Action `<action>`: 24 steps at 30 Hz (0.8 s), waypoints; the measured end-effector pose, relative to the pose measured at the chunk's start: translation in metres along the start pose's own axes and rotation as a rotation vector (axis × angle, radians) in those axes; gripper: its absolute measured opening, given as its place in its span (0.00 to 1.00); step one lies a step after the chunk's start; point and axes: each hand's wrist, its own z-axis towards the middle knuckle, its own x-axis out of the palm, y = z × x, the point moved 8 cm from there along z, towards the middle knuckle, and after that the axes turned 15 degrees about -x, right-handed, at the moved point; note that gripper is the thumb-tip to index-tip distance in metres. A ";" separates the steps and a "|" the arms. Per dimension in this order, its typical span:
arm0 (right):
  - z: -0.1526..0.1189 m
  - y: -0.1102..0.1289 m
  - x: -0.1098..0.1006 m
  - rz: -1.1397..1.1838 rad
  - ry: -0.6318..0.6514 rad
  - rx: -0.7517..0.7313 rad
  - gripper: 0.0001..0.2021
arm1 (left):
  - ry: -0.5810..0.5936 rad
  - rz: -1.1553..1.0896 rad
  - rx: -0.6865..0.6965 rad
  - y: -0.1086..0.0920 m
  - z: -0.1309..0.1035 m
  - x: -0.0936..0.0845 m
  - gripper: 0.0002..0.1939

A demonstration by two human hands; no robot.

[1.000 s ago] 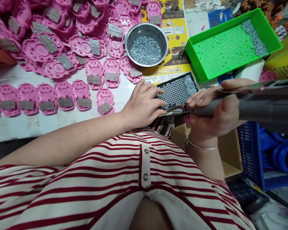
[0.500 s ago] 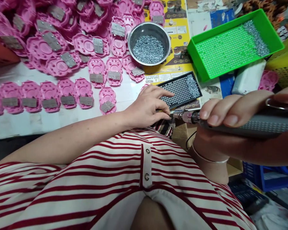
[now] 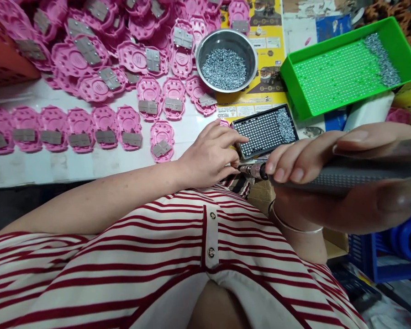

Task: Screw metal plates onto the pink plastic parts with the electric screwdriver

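Right hand (image 3: 315, 153): fingers wrapped around the grip of a grey screwdriver (image 3: 356, 176), held roughly level; metal shank directed toward the left thumb, its very tip hidden there; bangle at the wrist. Left hand (image 3: 208, 155): palm down, fingers bent and partly closed, at the near left corner of a black perforated tray (image 3: 256, 137); whether they grip anything cannot be told. Pink casing edge (image 3: 223, 122): one, just beyond the left hand, mostly hidden. Small screws (image 3: 286, 125): heaped at the right end of the black tray. Steel bowl (image 3: 199, 68): one, behind the black tray, holding many more screws. Green tray (image 3: 296, 91): one, perforated, to the right of the bowl, screws gathered along its right end. Single pink casing (image 3: 162, 141): with grey plate, left of the left hand. Row of pink casings (image 3: 55, 116): farther left, plates fitted. Casing pile (image 3: 66, 57): behind the row, overlapping.
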 end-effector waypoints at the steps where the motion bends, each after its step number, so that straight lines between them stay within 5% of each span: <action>1: -0.001 -0.001 0.001 0.009 -0.011 -0.004 0.11 | -0.006 0.022 0.004 -0.001 -0.001 -0.001 0.06; 6: -0.005 -0.008 0.004 -0.041 -0.012 0.070 0.11 | 0.029 0.087 -0.034 0.005 -0.004 0.000 0.06; 12: -0.005 -0.016 0.020 -0.077 0.087 0.089 0.16 | 0.024 0.193 -0.205 0.039 -0.008 -0.006 0.28; 19: -0.014 -0.047 0.026 -0.130 0.106 0.151 0.19 | -0.003 0.256 -0.273 0.056 -0.013 -0.006 0.22; 22: -0.013 -0.060 0.017 -0.202 0.076 0.074 0.20 | -0.023 0.236 -0.267 0.057 -0.013 -0.002 0.25; 24: -0.009 -0.059 0.010 -0.233 -0.002 -0.106 0.20 | -0.041 0.203 -0.274 0.058 -0.013 -0.001 0.24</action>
